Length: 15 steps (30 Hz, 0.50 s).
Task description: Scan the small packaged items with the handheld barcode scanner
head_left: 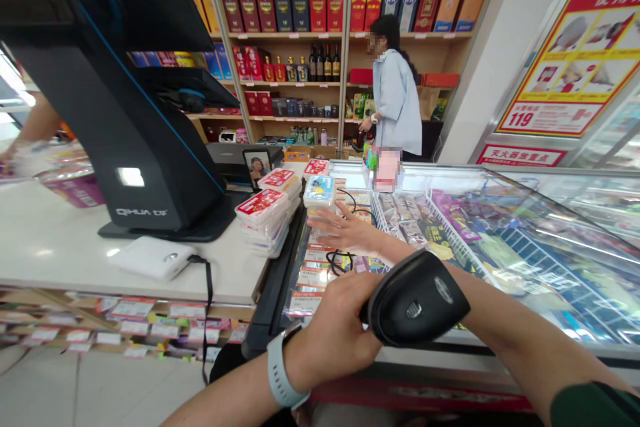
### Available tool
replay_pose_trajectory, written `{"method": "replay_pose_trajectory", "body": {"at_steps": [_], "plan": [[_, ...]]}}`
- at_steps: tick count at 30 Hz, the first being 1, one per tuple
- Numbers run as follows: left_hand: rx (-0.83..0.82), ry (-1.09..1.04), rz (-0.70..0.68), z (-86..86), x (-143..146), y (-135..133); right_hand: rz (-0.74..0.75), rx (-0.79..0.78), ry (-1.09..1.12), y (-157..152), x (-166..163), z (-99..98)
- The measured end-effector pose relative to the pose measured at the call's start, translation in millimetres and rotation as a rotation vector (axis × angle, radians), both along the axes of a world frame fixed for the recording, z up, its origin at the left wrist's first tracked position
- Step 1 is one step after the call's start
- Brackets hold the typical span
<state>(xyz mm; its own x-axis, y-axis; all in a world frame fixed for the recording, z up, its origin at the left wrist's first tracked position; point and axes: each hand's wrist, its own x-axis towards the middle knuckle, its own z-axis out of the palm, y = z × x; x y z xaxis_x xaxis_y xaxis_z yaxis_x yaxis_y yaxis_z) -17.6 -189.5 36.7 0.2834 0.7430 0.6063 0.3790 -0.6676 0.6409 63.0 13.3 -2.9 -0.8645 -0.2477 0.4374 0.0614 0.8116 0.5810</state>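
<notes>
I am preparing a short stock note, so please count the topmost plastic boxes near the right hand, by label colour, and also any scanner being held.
Red-labelled boxes: 3
Blue-labelled box: 1
Black scanner, in the left hand: 1
Total: 5

I can count two bare hands here, one left hand [333,323] and one right hand [353,230], plus one barcode scanner [417,303] and one watch [281,373] with a pale strap. Over on the counter there's one checkout terminal [140,160] and one white device [153,257]. Among the topmost plastic boxes, three have red lids [263,205] and one a blue lid [320,189]. Behind, four dark wine bottles [327,67] stand, and seven bottle cartons [299,8] fill the row above. One person [400,100] wears a light blue shirt.
</notes>
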Motion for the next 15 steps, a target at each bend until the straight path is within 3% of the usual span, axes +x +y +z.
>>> {"method": "replay_pose_trajectory", "body": {"at_steps": [4,9,15], "plan": [[-0.058,-0.041,0.004,-0.9,-2.4,3.2,0.018,-0.056,0.064,-11.6,16.6,14.0],[-0.105,-0.106,0.001,2.1,-0.2,8.0,-0.227,-0.270,0.372,-23.7,4.4,47.8],[-0.133,-0.145,-0.023,6.7,5.8,9.4,-0.330,-0.321,0.307,-16.2,-13.8,58.8]]}}
